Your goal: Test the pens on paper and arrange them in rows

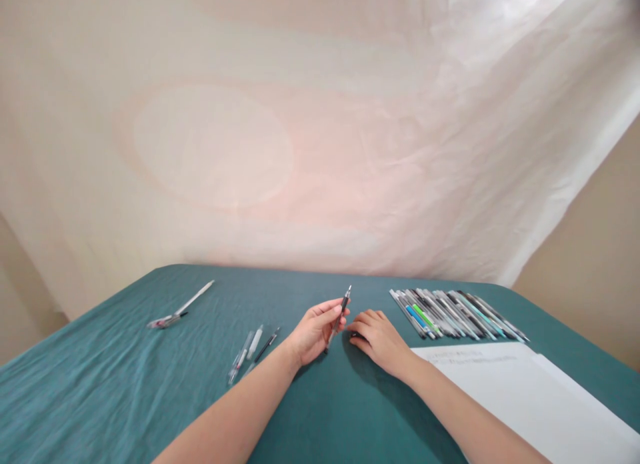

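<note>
Far left, a lone pen [181, 309] is lying on teal cloth [125, 384]. The left hand [315, 332] is holding a dark pen [340, 317] above it, thumb and fingertips clamped on the lower barrel; so light a pinch could let it slip. Its long axis is slanting steeply, the pale metal end pointing up and away. The right hand [379, 339] is resting alongside, fingers curled together, grasp unclear. Rightward, a row of pens [457, 314].
</note>
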The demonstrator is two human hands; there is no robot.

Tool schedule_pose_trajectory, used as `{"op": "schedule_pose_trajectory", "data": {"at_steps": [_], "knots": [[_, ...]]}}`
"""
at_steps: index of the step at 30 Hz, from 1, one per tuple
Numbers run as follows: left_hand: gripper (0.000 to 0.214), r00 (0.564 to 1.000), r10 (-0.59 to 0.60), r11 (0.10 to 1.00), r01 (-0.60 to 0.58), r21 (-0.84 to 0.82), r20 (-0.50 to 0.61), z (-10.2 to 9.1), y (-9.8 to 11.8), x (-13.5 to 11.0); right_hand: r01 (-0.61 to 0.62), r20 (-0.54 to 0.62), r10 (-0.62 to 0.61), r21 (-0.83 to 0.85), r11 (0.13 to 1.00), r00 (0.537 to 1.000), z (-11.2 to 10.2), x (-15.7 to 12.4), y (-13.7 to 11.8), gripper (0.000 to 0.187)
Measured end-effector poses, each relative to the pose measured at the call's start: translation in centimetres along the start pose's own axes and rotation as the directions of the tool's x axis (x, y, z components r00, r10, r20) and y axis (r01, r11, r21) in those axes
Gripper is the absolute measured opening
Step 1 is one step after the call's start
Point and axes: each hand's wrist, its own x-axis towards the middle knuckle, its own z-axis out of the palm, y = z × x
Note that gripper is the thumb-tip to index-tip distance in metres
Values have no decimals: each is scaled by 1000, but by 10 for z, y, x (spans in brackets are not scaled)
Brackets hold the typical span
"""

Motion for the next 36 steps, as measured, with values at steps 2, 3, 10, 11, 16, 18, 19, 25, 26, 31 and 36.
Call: {"op": "schedule_pose_trajectory", "data": {"at_steps": [2, 3, 10, 11, 16, 18, 19, 25, 26, 31, 36], "knots": [[28, 1000, 3, 1000, -3, 11, -7, 0, 0, 0, -17, -8, 17, 28, 999, 1000, 0, -1, 2, 16], [28, 1000, 2, 1000, -2, 19, -9, 0, 0, 0, -21, -9, 21, 44, 999, 1000, 1, -1, 3, 17], [30, 999, -41, 996, 43, 75, -28, 2, -1, 0, 17, -60, -10, 108, 994, 998, 10, -2, 6, 14], [30, 998, -49, 995, 51, 83, -27, 2, -2, -1, 20, -71, -10, 129, 991, 997, 10, -2, 5, 13], [33, 998, -66, 988, 68, 139, -17, 0, -5, 0, -58, -135, 126, 420, 906, 983, -2, -1, 6, 9], [34, 998, -63, 983, 64, 170, -10, 0, -6, 0, -123, -145, 245, 563, 817, 959, -10, 0, 11, 10], [34, 998, -62, 981, 62, 185, -3, 0, -6, 0, -152, -137, 302, 631, 761, 943, -14, 0, 15, 12], [37, 996, -87, 964, 81, 254, 10, 2, -9, -1, -204, -65, 440, 820, 536, 896, -34, 1, 36, 26], [38, 996, -94, 961, 88, 261, 8, 2, -9, -1, -200, -60, 430, 821, 535, 901, -36, 1, 37, 26], [39, 995, -100, 956, 90, 280, 21, 2, -10, -2, -173, -58, 357, 795, 581, 932, -44, 1, 34, 24], [37, 994, -103, 947, 83, 310, 48, 2, -11, -2, -165, -42, 302, 762, 626, 952, -46, 0, 30, 21]]}}
